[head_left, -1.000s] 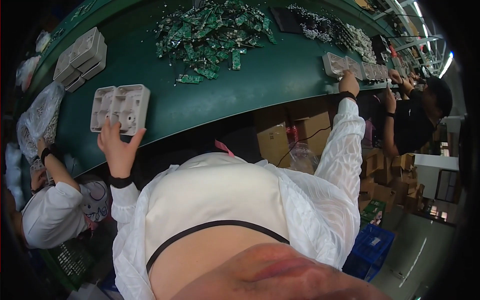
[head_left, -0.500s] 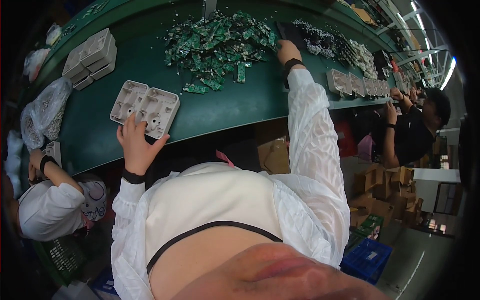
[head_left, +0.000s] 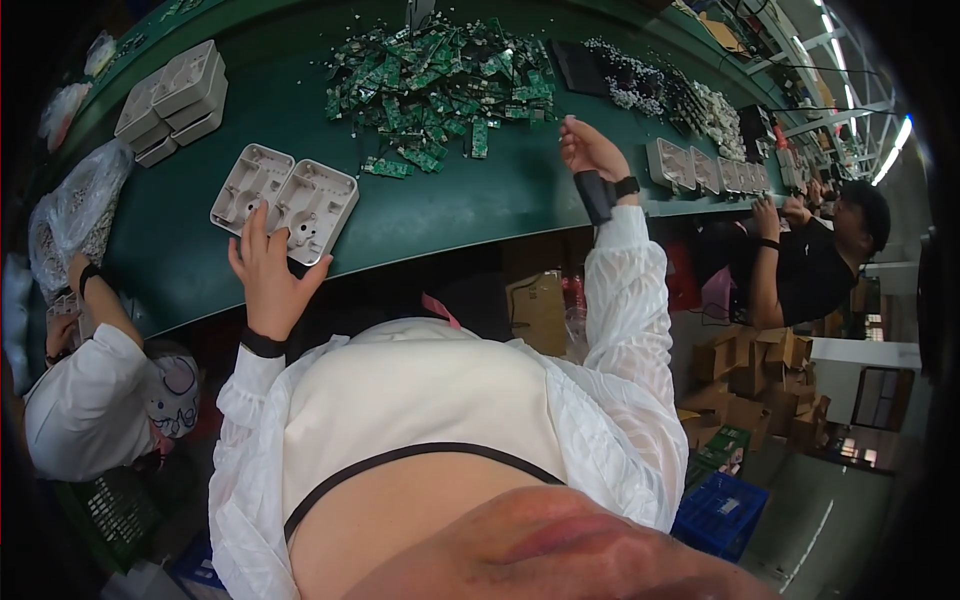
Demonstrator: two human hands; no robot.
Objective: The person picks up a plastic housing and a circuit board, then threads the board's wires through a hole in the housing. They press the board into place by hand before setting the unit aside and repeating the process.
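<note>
A pair of pale grey plastic housings [head_left: 283, 200], joined side by side with their hollow insides facing up, lies on the green bench. My left hand [head_left: 270, 275] is open, its fingers spread over the near edge and fingertips touching the inside; its thumb rests by the near right corner. Farther right, my right hand [head_left: 592, 155] is raised over the bench edge, thumb and fingers pinched together. A tiny pale thing seems to show at the fingertips, too small to name. Left of it spreads a heap of green circuit boards [head_left: 440, 85] with thin dark wires.
Stacked grey housings [head_left: 175, 100] stand at far left, near a clear bag of small parts [head_left: 75, 215]. A black tray [head_left: 578, 68], small white parts [head_left: 640, 85] and a row of housings [head_left: 700, 170] lie right. Co-workers sit left [head_left: 85, 400] and right [head_left: 810, 250].
My right hand has drawn back from the black tray's edge toward me and turned, fingers now pinched. My left hand stays on the housings. The left co-worker's arms have shifted.
</note>
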